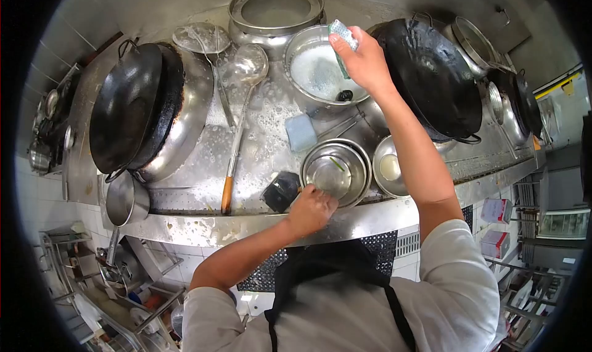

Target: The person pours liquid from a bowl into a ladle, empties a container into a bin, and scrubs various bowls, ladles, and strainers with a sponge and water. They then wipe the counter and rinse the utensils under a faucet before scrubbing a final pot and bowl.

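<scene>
My right hand grips a scrub sponge with a pale patterned face and a green edge. It is raised over the right rim of a metal pot of foamy water, where a small black object shows near the rim. My left hand is closed on the near-left rim of a steel bowl, which seems to have another nested in it. A thin green strip lies inside. Just left of this hand sits a black square container. A light blue cloth or sponge lies behind the bowls.
Black woks stand at left and another wok at right. A long-handled ladle and a skimmer rest on the sudsy steel counter. A large lidded pot is at the back; a saucepan sits front left.
</scene>
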Demonstrator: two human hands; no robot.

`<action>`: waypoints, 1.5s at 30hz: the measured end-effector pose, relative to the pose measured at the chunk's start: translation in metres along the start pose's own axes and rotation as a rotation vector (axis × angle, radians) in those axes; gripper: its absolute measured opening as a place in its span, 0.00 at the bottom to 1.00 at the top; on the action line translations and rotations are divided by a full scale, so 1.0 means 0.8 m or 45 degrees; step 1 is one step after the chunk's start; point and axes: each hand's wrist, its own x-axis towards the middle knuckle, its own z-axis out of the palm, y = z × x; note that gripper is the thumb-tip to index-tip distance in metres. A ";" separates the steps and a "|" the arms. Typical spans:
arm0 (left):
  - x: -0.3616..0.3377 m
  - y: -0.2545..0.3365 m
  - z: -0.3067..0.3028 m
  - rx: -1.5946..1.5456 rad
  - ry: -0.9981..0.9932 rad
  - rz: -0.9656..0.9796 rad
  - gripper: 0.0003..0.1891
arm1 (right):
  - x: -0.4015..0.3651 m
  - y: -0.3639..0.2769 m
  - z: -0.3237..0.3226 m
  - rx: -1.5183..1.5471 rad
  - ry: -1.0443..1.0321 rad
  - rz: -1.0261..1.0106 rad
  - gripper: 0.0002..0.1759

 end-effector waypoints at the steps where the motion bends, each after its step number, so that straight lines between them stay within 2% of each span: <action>1: 0.005 -0.001 -0.003 -0.105 0.028 -0.039 0.03 | -0.005 -0.001 -0.002 0.003 -0.015 0.007 0.35; 4: 0.019 -0.010 -0.046 -0.282 0.259 -0.187 0.02 | -0.010 0.007 -0.007 0.004 -0.018 -0.023 0.33; 5: 0.017 -0.019 -0.051 -0.322 0.341 -0.309 0.03 | -0.012 0.011 -0.009 0.005 -0.010 -0.037 0.32; 6: 0.014 -0.030 -0.058 -0.361 0.422 -0.425 0.04 | -0.013 0.010 -0.012 0.030 -0.019 -0.069 0.26; 7: 0.011 -0.040 -0.064 -0.401 0.506 -0.537 0.05 | -0.013 0.009 -0.014 0.031 -0.048 -0.030 0.27; 9: 0.008 -0.055 -0.073 -1.177 0.516 -1.202 0.06 | -0.013 0.007 -0.019 0.027 -0.100 0.056 0.30; 10: -0.001 -0.070 -0.070 -1.261 0.542 -1.212 0.08 | -0.013 0.007 -0.018 0.031 -0.095 0.064 0.30; 11: -0.004 -0.074 -0.068 -1.586 0.639 -1.275 0.09 | -0.013 0.008 -0.014 0.038 -0.096 0.069 0.30; 12: -0.003 -0.075 -0.070 -1.743 0.672 -1.336 0.08 | -0.011 0.008 -0.006 0.049 -0.099 0.068 0.30; 15: 0.004 -0.069 -0.086 -2.218 0.698 -1.401 0.14 | -0.035 0.003 0.016 0.033 -0.004 -0.072 0.31; 16: 0.008 -0.067 -0.092 -2.384 0.682 -1.391 0.17 | -0.058 -0.014 0.016 0.058 -0.022 -0.069 0.33; 19: 0.001 -0.072 -0.093 -2.569 0.673 -1.380 0.24 | -0.149 -0.046 0.030 -0.057 -0.245 0.020 0.27; 20: -0.005 -0.079 -0.084 -2.861 0.658 -1.209 0.26 | -0.179 -0.037 0.045 -0.235 -0.289 -0.150 0.26; 21: -0.011 -0.084 -0.077 -2.918 0.689 -1.178 0.27 | -0.201 -0.022 0.062 -0.267 -0.299 -0.358 0.25; 23: -0.022 -0.094 -0.069 -3.022 0.744 -1.109 0.27 | -0.222 -0.029 0.073 -0.259 -0.139 -0.248 0.24; 24: -0.025 -0.095 -0.066 -2.864 0.750 -1.136 0.30 | -0.221 -0.027 0.076 -0.270 -0.113 -0.246 0.24; 27: -0.047 -0.090 -0.064 -2.798 0.826 -1.170 0.28 | -0.226 -0.014 0.070 -0.322 -0.064 -0.199 0.23; 28: -0.050 -0.082 -0.079 -2.625 0.847 -1.300 0.25 | -0.227 -0.011 0.065 -0.346 -0.061 -0.171 0.23; 30: -0.059 -0.066 -0.109 -2.187 0.762 -1.300 0.21 | -0.229 -0.001 0.059 -0.381 0.018 -0.146 0.21; 32: -0.073 -0.066 -0.145 -1.706 0.611 -1.218 0.16 | -0.218 -0.014 0.042 -0.267 0.114 -0.124 0.19; 33: -0.079 -0.065 -0.167 -1.456 0.595 -1.203 0.16 | -0.210 -0.026 0.031 -0.216 0.157 -0.115 0.18; 34: -0.083 -0.064 -0.190 -1.209 0.582 -1.185 0.15 | -0.193 -0.038 0.021 -0.216 0.228 -0.230 0.17; 35: -0.088 -0.069 -0.205 -0.957 0.565 -1.162 0.14 | -0.171 -0.044 0.015 -0.262 0.195 -0.182 0.15; 36: -0.097 -0.084 -0.206 -0.490 0.481 -1.180 0.12 | -0.141 -0.050 0.011 -0.223 0.105 -0.126 0.18; 37: -0.104 -0.101 -0.201 -0.023 0.390 -1.176 0.09 | -0.104 -0.052 0.013 -0.394 0.002 -0.034 0.20; 38: -0.108 -0.118 -0.194 0.048 0.391 -1.194 0.05 | -0.066 -0.054 0.016 -0.564 -0.102 0.057 0.22; 40: -0.134 -0.148 -0.176 0.362 0.227 -1.076 0.05 | 0.001 -0.004 0.047 -0.760 -0.283 0.155 0.26; 41: -0.145 -0.163 -0.165 0.518 0.146 -1.019 0.05 | 0.020 0.036 0.065 -0.837 -0.398 0.128 0.28; 42: -0.157 -0.172 -0.151 0.556 0.072 -1.063 0.06 | 0.034 0.084 0.084 -0.914 -0.520 0.098 0.29; 45: -0.201 -0.179 -0.115 0.659 0.170 -1.038 0.09 | 0.069 0.219 0.133 -1.032 -0.893 -0.031 0.29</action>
